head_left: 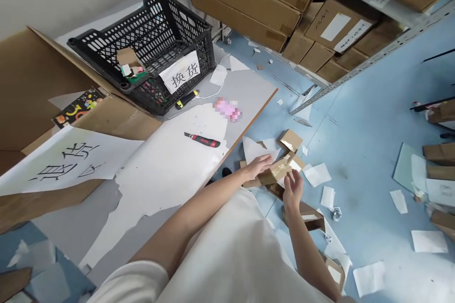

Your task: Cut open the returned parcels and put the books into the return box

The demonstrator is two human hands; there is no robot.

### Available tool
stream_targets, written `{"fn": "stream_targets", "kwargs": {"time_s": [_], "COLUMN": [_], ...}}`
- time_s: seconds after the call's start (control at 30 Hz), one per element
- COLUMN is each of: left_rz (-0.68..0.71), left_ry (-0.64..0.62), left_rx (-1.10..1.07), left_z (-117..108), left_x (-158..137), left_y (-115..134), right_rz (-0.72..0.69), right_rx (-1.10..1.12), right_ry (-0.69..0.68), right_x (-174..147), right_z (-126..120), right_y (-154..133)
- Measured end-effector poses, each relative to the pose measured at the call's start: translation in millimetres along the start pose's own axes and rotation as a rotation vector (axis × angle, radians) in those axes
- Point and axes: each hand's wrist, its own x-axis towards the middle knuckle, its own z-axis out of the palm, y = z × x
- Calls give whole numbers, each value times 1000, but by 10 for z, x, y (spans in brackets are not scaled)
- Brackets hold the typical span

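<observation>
A small brown cardboard box [279,172] with clear tape on it shows between my two hands, beyond the table edge. My left hand [259,167] is at its left side, fingers stretched out and nearly flat. On the right side, my right hand [293,190] has bent fingers closed at the box's edge; the exact grip is partly hidden. A red and black utility knife [202,140] lies on the table, apart from both hands. Behind it rests a yellow and black cutter [187,99]. A pink blurred item [228,109] lies near the table edge.
A black plastic crate [142,47] with a paper sign stands on the table [170,161]. At left is a large open carton [117,116] with another sign [71,158]. A metal shelf [355,66] holds cartons. Torn boxes and paper scraps [317,174] litter the blue floor.
</observation>
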Motion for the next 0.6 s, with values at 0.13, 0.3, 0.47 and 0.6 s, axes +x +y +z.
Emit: {"fn": "stream_targets", "kwargs": {"time_s": [0.13, 0.3, 0.47, 0.6], "left_rz": [105, 231, -45, -391], "left_ry": [281, 852, 1498, 1881], "left_rx": [-42, 123, 214, 180], "left_z": [-332, -1024, -1105, -396], "left_x": [-326, -1289, -2932, -3844], "left_y": [50, -164, -968, -2016], "right_rz": [55, -19, -732, -1331], "right_rx": [112, -115, -846, -1202], "right_ry": [-100, -595, -1186, -1362], "right_x": [250, 687, 821, 134], "right_z": [287, 895, 1969, 2917], "right_y": [-72, -275, -770, -1256]}}
